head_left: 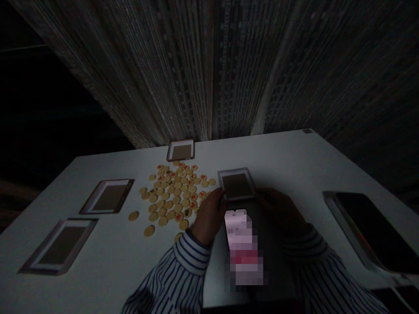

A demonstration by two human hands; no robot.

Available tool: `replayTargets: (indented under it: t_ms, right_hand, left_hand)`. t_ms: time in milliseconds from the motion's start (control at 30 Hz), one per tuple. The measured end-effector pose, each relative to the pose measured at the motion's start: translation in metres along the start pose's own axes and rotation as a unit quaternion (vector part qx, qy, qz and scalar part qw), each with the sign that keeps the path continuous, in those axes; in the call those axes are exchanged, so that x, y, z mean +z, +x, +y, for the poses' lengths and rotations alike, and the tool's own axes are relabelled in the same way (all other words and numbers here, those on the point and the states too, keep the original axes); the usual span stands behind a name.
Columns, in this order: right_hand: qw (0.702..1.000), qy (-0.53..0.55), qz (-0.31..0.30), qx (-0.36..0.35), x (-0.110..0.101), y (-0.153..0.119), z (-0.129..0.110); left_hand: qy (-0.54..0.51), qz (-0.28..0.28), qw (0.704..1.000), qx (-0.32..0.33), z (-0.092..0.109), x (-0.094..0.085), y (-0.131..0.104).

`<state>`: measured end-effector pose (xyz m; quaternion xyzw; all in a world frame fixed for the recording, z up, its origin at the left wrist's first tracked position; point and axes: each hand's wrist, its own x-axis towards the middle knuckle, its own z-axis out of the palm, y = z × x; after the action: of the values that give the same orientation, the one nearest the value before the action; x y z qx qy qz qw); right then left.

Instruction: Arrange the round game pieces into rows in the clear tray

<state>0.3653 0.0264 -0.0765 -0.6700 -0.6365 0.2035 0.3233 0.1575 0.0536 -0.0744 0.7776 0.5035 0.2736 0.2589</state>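
Note:
A shallow square box [237, 185] with a pale rim and dark bottom lies on the white table in front of me. My left hand [208, 213] grips its near left corner, fingers closed on the edge. At the near right corner, my right hand [278, 209] pinches the other side. Round wooden Chinese chess pieces [176, 192] are spread loosely left of the box, some showing red or black characters, others blank-looking. Just below the box, between my forearms, a lit phone [235, 226] shows a timer, most of its screen blurred out.
Similar shallow boxes stand at the back [181, 150], at the left [107, 196] and at the near left [60, 247]. A large dark device [376, 231] lies on the right, with a pale cable [393, 285] near it. Striped curtains [209, 74] hang behind the white table [278, 152].

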Motion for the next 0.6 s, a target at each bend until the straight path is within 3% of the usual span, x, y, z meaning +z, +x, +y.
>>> replayTargets:
  t_ms: [300, 600]
  right_hand:
    - [0.997, 0.027, 0.058, 0.033, 0.002, -0.001, 0.003]
    - [0.987, 0.016, 0.151, -0.05, 0.005, 0.001, 0.007]
  left_hand:
    - [-0.055, 0.083, 0.995, 0.003, 0.001, -0.008, -0.001]
    - [-0.141, 0.162, 0.975, -0.053, -0.003, -0.041, -0.016]
